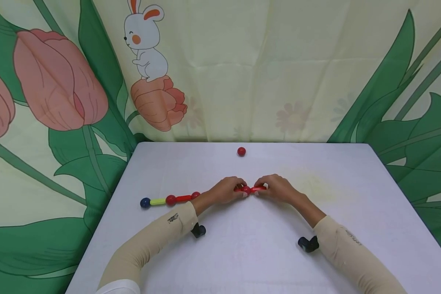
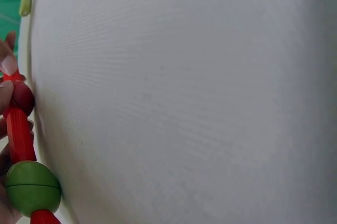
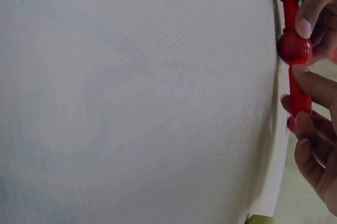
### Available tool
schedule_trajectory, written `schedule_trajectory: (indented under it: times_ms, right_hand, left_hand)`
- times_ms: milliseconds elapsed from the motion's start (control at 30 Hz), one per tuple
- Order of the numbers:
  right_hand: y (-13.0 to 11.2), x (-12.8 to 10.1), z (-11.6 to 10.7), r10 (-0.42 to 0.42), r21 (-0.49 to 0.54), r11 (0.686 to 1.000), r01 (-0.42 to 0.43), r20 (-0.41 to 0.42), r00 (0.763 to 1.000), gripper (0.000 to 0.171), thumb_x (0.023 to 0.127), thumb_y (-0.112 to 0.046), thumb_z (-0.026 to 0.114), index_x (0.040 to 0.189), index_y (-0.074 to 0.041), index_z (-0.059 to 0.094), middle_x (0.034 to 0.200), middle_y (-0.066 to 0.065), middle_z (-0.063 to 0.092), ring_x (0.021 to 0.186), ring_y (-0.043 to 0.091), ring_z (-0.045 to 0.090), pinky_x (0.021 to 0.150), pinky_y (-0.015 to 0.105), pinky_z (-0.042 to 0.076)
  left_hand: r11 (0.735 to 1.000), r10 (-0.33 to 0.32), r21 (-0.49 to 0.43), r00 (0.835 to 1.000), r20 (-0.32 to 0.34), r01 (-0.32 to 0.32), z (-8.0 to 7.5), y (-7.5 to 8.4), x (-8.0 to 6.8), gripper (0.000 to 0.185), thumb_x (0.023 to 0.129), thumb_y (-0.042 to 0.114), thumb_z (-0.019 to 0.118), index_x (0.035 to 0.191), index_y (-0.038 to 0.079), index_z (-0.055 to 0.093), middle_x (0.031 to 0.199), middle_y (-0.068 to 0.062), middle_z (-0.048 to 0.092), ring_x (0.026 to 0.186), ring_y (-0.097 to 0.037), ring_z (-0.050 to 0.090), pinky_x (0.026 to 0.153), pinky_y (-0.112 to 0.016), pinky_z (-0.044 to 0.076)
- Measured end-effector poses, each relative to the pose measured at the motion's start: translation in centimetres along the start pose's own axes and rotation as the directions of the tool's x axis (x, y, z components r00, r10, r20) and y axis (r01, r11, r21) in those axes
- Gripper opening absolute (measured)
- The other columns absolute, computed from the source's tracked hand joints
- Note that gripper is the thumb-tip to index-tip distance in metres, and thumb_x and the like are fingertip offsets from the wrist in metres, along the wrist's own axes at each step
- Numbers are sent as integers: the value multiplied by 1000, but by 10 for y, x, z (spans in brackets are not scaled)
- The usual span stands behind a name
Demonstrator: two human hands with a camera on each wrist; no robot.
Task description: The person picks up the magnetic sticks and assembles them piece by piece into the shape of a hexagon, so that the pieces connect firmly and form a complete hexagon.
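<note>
Joining red rod [image 1: 259, 189] and ball [image 1: 246, 189]

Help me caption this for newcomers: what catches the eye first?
Both hands meet mid-table: the left hand and right hand pinch a red rod-and-ball chain between them. A lone red ball sits near the table's far edge, and a blue-tipped chain end trails left.

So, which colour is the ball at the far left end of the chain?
Dark blue ball, clearest in the head view.
</note>
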State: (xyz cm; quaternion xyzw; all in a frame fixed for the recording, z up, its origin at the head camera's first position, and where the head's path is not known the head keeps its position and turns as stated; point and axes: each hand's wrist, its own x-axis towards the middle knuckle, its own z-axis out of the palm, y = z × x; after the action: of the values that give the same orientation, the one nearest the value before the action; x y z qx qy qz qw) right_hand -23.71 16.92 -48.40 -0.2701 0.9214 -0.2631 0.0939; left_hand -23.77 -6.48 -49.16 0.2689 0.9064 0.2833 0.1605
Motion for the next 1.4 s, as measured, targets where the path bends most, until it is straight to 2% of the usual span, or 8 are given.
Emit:
schedule_trajectory:
  times_ms: [133, 300, 467, 633, 833, 933, 1200, 1400]
  right_hand:
    - [-1, -1, 2, 0, -7, 1000, 0, -11, 1000, 24, 85, -22, 81, 107, -13, 77, 100, 0, 76, 92, 17, 65, 79, 33, 53]
    - [-1, -2, 1, -8, -14, 1000, 8, -15, 1000, 25, 85, -23, 81, 108, -12, 77, 101, 0, 76, 94, 18, 66, 81, 35, 54]
    - [-2, -1, 1, 4, -3, 1000, -4, -10, 1000, 26, 85, -23, 81, 109, -13, 77, 102, 1, 76, 96, 19, 66, 82, 36, 54]
    - [0, -1, 2, 12, 2, 1000, -12, -7, 1000, 26, 86, -24, 80, 110, -13, 77, 102, 0, 75, 93, 17, 64, 79, 32, 52]
    - [3, -5, 0, 19, 0, 1000, -19, -18, 1000, 27, 86, -26, 81, 110, -14, 77, 102, -1, 75, 90, 16, 62, 73, 29, 49]
    - [6, -7, -1, 21, -8, 1000, -21, -22, 1000, 26, 86, -26, 80, 109, -14, 77, 102, 0, 75, 91, 16, 63, 74, 30, 49]
    - [7, -5, -3, 43, 7, 999, -43, -11, 999, 28, 87, -26, 80, 111, -14, 76, 104, 1, 75, 88, 16, 60, 70, 28, 47]
    - [10, -5, -2, 47, 62, 997, -46, -13, 999, 25, 86, -24, 80, 109, -15, 76, 101, -1, 74, 80, 14, 55, 65, 25, 45]
  left_hand:
    - [1000, -5, 7, 1000, 1, 5, 0, 0, -1, 42, 93, 31, 73, 131, 13, 64, 112, 0, 68, 100, -11, 60, 87, -22, 51]
    - [1000, -12, 0, 1000, -17, 12, -4, -1, -6, 55, 94, 33, 72, 142, 13, 54, 125, -3, 65, 113, -16, 61, 95, -29, 53]
    - [998, -45, -46, 998, -49, 43, -16, -8, -18, 61, 94, 37, 70, 146, 14, 49, 134, -5, 61, 120, -20, 60, 98, -35, 53]
    - [989, -126, -90, 987, -97, 117, -33, -23, -46, 59, 94, 36, 70, 145, 14, 50, 133, -7, 60, 121, -22, 58, 99, -41, 52]
    - [985, -171, -72, 964, -205, 159, -46, -49, -87, 56, 93, 34, 72, 142, 12, 53, 131, -7, 62, 120, -24, 60, 98, -43, 52]
    - [982, -189, -60, 954, -231, 180, -51, -62, -105, 56, 92, 35, 73, 140, 12, 55, 131, -6, 62, 120, -24, 59, 95, -42, 54]
    - [979, -190, -114, 956, -223, 168, -73, -96, -151, 53, 90, 34, 75, 136, 12, 59, 130, -8, 64, 120, -28, 59, 100, -50, 51]
    - [970, -241, -70, 947, -212, 231, -84, -126, -176, 56, 90, 39, 75, 135, 10, 60, 129, -10, 65, 121, -31, 59, 101, -53, 49]
